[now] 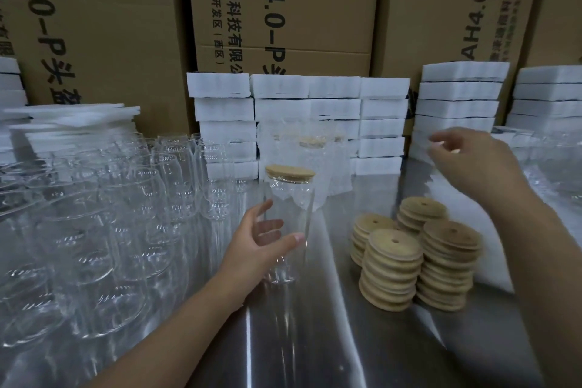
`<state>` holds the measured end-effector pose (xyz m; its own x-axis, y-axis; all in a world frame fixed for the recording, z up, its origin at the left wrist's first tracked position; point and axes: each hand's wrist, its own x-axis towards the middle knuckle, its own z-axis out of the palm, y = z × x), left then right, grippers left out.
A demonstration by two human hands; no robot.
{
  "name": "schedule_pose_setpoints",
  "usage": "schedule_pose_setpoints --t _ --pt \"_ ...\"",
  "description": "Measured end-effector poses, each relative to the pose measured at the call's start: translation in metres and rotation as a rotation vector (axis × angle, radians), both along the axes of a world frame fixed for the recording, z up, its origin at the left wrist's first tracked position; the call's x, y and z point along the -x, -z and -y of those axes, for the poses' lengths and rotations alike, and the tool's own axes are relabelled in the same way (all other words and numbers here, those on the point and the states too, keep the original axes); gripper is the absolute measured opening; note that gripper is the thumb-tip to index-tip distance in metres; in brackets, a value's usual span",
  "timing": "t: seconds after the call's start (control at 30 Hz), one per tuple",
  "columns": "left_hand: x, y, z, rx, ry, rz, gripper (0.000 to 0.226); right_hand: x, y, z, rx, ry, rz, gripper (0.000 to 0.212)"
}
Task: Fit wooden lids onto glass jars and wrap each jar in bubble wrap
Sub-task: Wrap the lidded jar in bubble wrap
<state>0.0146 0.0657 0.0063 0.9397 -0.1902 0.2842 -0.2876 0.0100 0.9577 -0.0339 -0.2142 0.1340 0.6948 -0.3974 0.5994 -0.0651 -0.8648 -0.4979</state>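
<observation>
Gripping the glass jar [289, 198] at mid-body, near centre, with left hand [261, 239]: thumb in front, fingers curled behind. Probably light, but slippery and fragile; safer to hold round the body, not by wooden lid [289, 172] seated on top. Farther right, right hand [472, 161] stretched toward bubble wrap [420, 148], fingers half-curled; unclear if pinching it.

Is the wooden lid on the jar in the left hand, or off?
On. The wooden lid sits flat across the mouth of the upright jar, which the left hand grips around its lower body.
</observation>
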Motion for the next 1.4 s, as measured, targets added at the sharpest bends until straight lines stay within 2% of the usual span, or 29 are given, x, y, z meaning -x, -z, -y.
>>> schedule_pose_setpoints --t 0.07,0.17,0.23,0.27,0.37,0.5,0.63,0.7,0.8,0.87,0.97,1.07,1.17,1.23,1.33,1.4 --pt "-0.002 0.000 0.001 0.076 -0.017 -0.037 0.077 -0.001 0.000 0.035 0.050 0.194 -0.253 0.039" --pt "-0.006 -0.001 0.002 0.168 -0.044 -0.098 0.080 -0.005 0.010 0.067 0.179 0.332 -0.669 0.055" --pt "-0.007 -0.003 0.001 0.210 -0.056 -0.132 0.087 -0.009 0.015 0.070 0.206 0.336 -0.809 0.054" --pt "-0.007 -0.003 0.000 0.243 -0.058 -0.147 0.086 -0.010 0.017 0.069 0.192 0.325 -0.825 0.045" --pt "-0.005 -0.006 -0.002 0.321 -0.070 -0.157 0.083 -0.014 0.023 0.069 0.183 0.342 -0.790 0.019" --pt "-0.002 -0.009 -0.001 0.327 -0.086 -0.116 0.098 -0.013 0.024 0.072 0.141 0.378 -0.739 0.017" --pt "0.002 -0.013 0.001 0.326 -0.110 -0.068 0.092 -0.008 0.008 0.059 0.173 0.439 -0.637 0.037" --pt "0.003 -0.015 0.001 0.320 -0.147 -0.019 0.087 -0.001 -0.008 0.035 0.137 0.320 -0.470 0.031" --pt "0.005 -0.017 -0.001 0.299 -0.201 0.066 0.083 0.016 -0.020 -0.023 0.065 -0.062 -0.312 0.023" --pt "0.005 -0.018 -0.003 0.290 -0.231 0.105 0.084 0.024 -0.014 -0.071 0.051 -0.274 -0.339 0.021" --pt "0.002 -0.017 -0.006 0.279 -0.274 0.146 0.085 0.008 0.016 -0.129 0.161 -0.443 -0.504 0.022" --pt "0.000 -0.016 -0.005 0.252 -0.314 0.186 0.080 -0.016 0.055 -0.164 0.184 -0.532 -0.671 0.021" --pt "0.000 -0.015 -0.006 0.228 -0.344 0.228 0.082 -0.033 0.086 -0.169 0.095 -0.528 -0.755 0.024" --pt "0.001 -0.016 -0.006 0.229 -0.361 0.248 0.088 -0.041 0.100 -0.164 -0.076 -0.484 -0.697 0.028" --pt "0.004 -0.017 -0.007 0.221 -0.391 0.276 0.090 -0.045 0.104 -0.157 -0.381 -0.545 -0.521 0.022" --pt "0.005 -0.018 -0.007 0.216 -0.402 0.288 0.088 -0.044 0.100 -0.149 -0.350 -0.617 -0.526 0.021"
